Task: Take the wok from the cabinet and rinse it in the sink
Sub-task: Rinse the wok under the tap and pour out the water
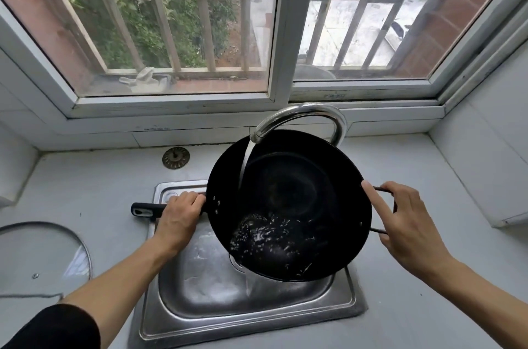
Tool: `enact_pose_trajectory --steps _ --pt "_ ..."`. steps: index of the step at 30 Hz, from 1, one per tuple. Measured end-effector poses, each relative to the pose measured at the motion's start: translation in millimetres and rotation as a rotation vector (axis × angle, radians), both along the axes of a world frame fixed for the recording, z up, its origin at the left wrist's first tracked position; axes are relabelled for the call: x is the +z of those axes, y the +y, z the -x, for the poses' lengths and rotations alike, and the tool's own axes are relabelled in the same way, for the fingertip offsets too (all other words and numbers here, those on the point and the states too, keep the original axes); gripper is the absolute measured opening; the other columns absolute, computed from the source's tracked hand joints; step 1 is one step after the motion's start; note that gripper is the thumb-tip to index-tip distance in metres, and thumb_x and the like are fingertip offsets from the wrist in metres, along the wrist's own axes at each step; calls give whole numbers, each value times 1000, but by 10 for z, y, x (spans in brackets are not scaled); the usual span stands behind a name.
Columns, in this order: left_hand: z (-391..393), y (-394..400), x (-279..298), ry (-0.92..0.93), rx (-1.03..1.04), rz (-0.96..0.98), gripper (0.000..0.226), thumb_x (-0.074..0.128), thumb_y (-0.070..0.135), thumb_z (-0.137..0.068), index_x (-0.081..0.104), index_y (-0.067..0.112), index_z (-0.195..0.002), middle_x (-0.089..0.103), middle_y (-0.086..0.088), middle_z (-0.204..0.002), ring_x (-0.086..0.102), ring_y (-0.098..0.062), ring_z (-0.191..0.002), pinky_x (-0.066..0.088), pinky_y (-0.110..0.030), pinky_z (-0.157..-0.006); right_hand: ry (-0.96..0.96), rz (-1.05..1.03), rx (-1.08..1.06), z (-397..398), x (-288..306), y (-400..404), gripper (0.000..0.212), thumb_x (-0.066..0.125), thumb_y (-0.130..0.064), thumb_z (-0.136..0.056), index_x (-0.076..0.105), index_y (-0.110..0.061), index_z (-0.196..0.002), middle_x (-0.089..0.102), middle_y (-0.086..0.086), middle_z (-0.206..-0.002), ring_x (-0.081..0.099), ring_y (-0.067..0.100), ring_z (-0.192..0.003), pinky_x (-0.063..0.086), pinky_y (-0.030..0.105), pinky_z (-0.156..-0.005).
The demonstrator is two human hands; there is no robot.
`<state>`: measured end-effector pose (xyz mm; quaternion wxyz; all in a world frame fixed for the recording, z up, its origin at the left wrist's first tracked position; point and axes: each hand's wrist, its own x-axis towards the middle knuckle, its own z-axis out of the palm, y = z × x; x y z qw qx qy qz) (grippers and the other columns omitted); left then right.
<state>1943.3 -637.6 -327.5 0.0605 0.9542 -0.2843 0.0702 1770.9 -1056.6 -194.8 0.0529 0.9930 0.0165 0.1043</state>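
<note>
Black wok [288, 206] held tilted over the sink [200, 291], center-right of frame, between both hands. Left hand [181, 213] wraps the long handle on the wok's left; right hand [400, 223] curls round the wire loop handle on its right. Faucet [300, 117] water runs into the wok and spills off the lower rim. Glass lid [43, 254] lower left.

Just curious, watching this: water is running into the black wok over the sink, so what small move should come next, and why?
Probably swirl the wok gently under the faucet. The water pools only at its near, lower side and spills into the sink, so much of the inside looks unrinsed. The left hand grips the long handle and the right hand holds the loop handle, so both can rock it.
</note>
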Motion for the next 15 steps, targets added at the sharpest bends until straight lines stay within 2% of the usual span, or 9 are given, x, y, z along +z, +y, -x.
enact_pose_trajectory --steps 3,8,12,15 --pt "-5 -48 -2 -6 -3 -1 27 69 0 -69 55 13 -88 55 -8 -77 52 -33 -69 37 -41 -58 -40 -10 -12 69 -48 -19 106 70 18 -46 40 -8 -145 47 24 -119 45 38 -98 51 46 -77" --pt "-37 -94 24 -8 -16 -10 31 75 6 -67 55 14 -89 55 -7 -78 52 -32 -71 36 -39 -58 -53 -31 -23 153 -172 -63 108 78 14 -44 42 -8 -144 46 22 -120 46 37 -98 48 45 -84" --pt "-65 -70 137 -47 -27 8 15 51 11 -75 54 15 -89 57 -8 -79 55 -33 -72 39 -41 -61 -80 -67 -43 163 -279 -37 106 78 14 -45 43 -7 -143 46 22 -121 46 37 -99 44 41 -88" --pt "-84 2 245 -74 -11 32 22 42 13 -78 60 14 -92 59 -7 -83 55 -30 -77 40 -41 -66 -79 -104 -52 125 -364 16 107 81 12 -44 44 -7 -143 46 21 -120 46 36 -98 46 42 -87"
